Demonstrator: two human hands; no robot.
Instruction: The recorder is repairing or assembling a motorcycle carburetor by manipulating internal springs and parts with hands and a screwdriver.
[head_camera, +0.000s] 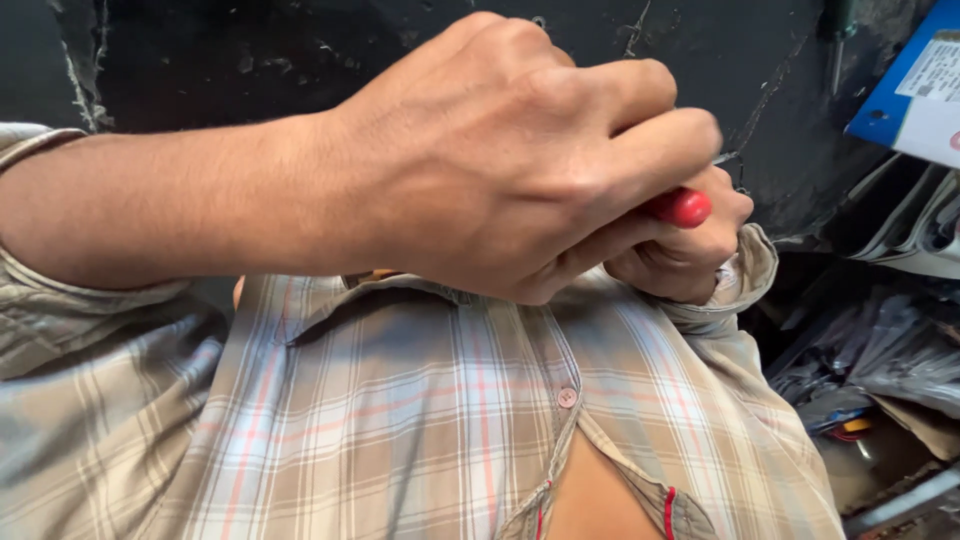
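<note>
**Two hands closed on a red-handled tool, close to the chest**

1. Plaid shirt (400, 420) — beige with white and pink lines, fills the lower picture; one button fastened, the placket gaping below it. Cut off at the left, right and bottom edges.
2. Left hand (500, 160) — above the shirt collar, forearm running in from the left edge. Fingers curled tight into a fist around the red handle; what lies inside the fist is hidden.
3. Right hand (690, 250) — just above the shirt's right cuff, mostly covered by the left hand. Fingers folded shut, touching the red handle from below; how much of it they grip cannot be told.
4. Red handle (683, 207) — above the shirt, between the two hands. Only its rounded end shows; the rest of the tool is concealed.
5. Blue-and-white carton (915, 80) — far up and right of the shirt, cut by the frame.
6. Dark clutter (880, 350) — right of the shirt, shadowed, hard to identify.
</note>
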